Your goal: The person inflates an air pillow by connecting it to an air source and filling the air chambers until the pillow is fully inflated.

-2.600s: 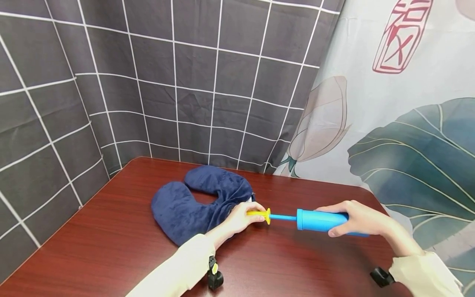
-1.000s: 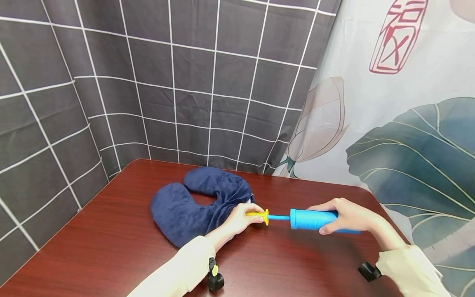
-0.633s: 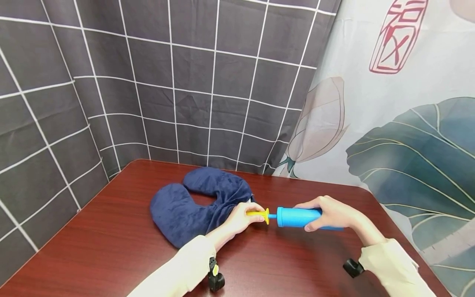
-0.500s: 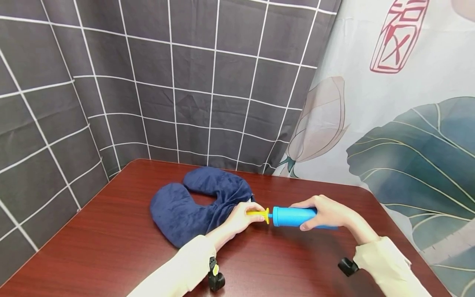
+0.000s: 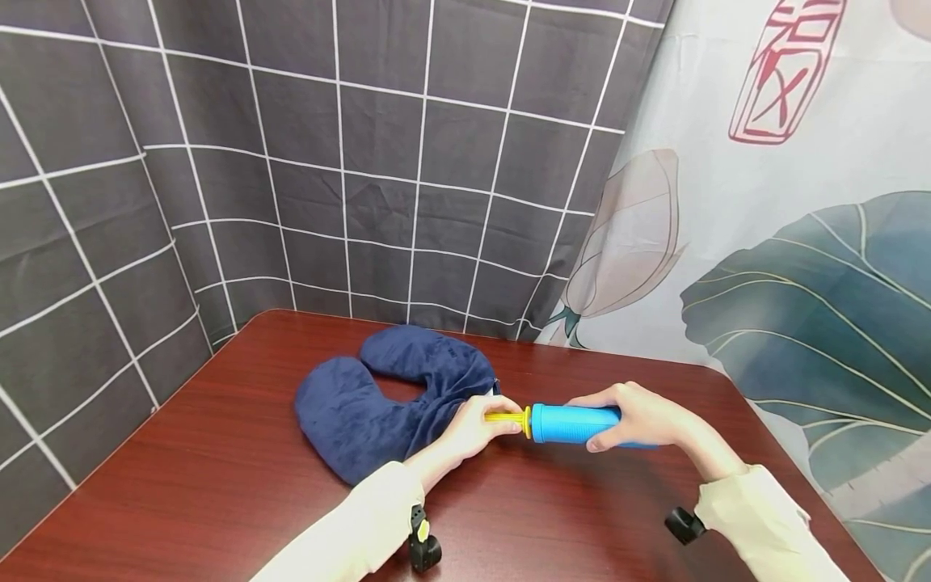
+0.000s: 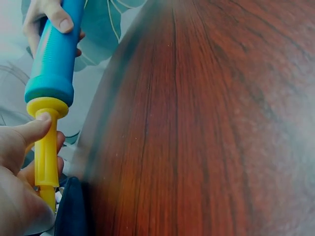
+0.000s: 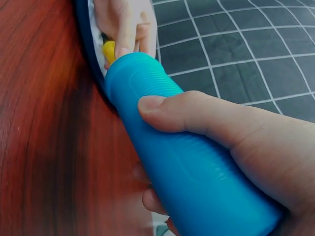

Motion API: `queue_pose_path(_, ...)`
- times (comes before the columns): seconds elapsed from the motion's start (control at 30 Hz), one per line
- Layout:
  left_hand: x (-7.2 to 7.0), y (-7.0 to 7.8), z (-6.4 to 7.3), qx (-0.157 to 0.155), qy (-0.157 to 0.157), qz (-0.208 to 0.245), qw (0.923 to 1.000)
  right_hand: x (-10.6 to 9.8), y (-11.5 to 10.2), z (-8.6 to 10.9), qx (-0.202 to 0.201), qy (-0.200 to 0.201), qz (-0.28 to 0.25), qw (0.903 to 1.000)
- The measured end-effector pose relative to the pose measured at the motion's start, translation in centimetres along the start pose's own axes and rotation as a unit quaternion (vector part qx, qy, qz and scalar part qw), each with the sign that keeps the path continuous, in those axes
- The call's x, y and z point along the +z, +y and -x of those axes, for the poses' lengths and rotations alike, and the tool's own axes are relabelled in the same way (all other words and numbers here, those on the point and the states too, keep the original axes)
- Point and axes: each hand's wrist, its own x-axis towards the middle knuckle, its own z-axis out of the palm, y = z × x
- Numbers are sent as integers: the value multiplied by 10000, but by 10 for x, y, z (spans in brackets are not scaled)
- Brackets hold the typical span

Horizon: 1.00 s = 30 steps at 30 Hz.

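Note:
A hand pump with a blue barrel (image 5: 570, 423) and a yellow nozzle piece (image 6: 47, 157) lies sideways between my hands. My left hand (image 5: 471, 423) pinches the yellow piece, thumb and fingers on either side of it. Around the barrel curl the fingers of my right hand (image 5: 647, 416), thumb along its near side. The barrel's end meets the yellow flange, and no blue rod shows between them. Just behind my left hand lies a navy U-shaped neck pillow (image 5: 378, 412); the far tip of the yellow piece is hidden in the hand at the pillow's opening.
The reddish-brown wooden table (image 5: 218, 453) carries the pillow. A grey curtain with white grid lines (image 5: 378, 202) hangs behind it, and a white curtain with lotus prints (image 5: 655, 307) hangs at the right. Each wrist wears a small black camera (image 5: 423, 541).
My right hand has pushed the blue barrel left, and the rod that showed earlier has slid inside until barrel and yellow flange meet. The left hand and pillow have stayed put.

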Motion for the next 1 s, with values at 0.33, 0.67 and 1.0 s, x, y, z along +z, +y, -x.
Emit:
queue_pose_path(0.33,-1,1,1,-81,66,71,9999,-18,13,31,-69,71,32,9999)
queue_pose_path(0.67,0,-4,4,-7,72,-92,9999,-23,35,65,-121,386,229,9989)
queue_pose_path(1.0,-1,-2,4,-9,114,-166,9998,-37,48,93,178,257,-5,9995)
